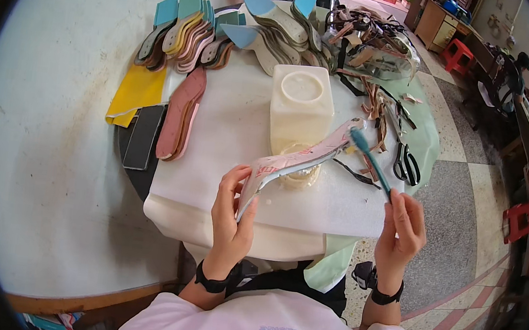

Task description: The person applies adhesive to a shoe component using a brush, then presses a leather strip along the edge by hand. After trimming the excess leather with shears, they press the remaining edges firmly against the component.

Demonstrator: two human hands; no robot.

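Observation:
My left hand (231,216) grips the heel end of a long shoe insole (297,159), held tilted above the white work board (213,166). My right hand (403,228) holds a teal toothbrush (371,163) by its handle. The brush head touches the insole's toe end. A white square plastic container (301,104) stands just behind the insole, with a small open glue pot (302,175) partly hidden under it.
Stacks of coloured insoles (188,28) fan across the back. Pink soles (179,114), a yellow sheet (135,90) and a black piece (144,136) lie at left. Strap scraps (374,41) and black scissors (408,164) are on the right. Red stools (520,221) stand on the tiled floor.

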